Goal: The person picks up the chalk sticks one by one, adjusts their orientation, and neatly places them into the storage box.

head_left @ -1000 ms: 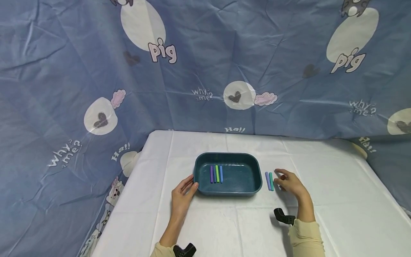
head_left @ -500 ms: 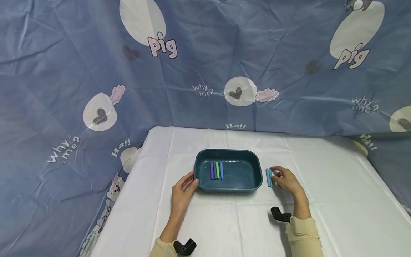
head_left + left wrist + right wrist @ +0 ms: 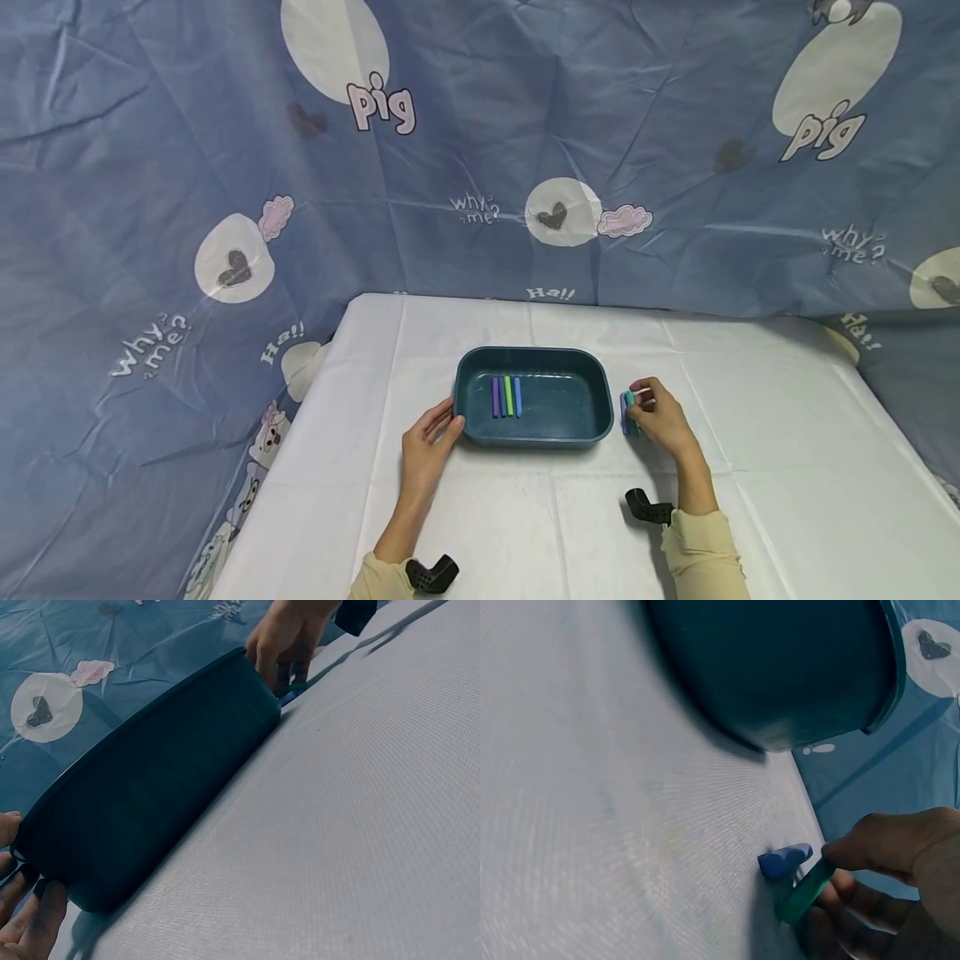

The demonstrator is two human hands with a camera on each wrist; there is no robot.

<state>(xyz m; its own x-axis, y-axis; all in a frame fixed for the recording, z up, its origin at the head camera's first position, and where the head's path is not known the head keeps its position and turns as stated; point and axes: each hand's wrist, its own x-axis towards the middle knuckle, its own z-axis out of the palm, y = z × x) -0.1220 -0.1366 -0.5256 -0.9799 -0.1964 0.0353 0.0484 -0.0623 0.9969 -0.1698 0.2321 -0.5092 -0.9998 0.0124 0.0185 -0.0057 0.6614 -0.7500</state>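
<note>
In the head view my left hand (image 3: pixel 426 450) holds the left end of a dark teal tray (image 3: pixel 555 442); the left wrist view has its fingertips (image 3: pixel 51 904) against the outer wall. Several chalk sticks (image 3: pixel 508 397), purple, blue and green, lie side by side in the tray's left half. To the right of the tray, my right hand (image 3: pixel 666 421) pinches a green chalk stick (image 3: pixel 804 894) between thumb and fingers, and it is tilted in the right wrist view. Close beside it on the cloth lies a blue-violet chalk stick (image 3: pixel 784 861).
A white cloth (image 3: pixel 525 525) covers the table under the tray. Behind and to the left hangs a printed blue curtain (image 3: pixel 465 125). Each wrist carries a black camera mount, such as the right mount (image 3: pixel 647 507).
My right hand has moved left to the two chalk sticks outside the tray, taken hold of the green one and tilted it. The left hand stays at the tray.
</note>
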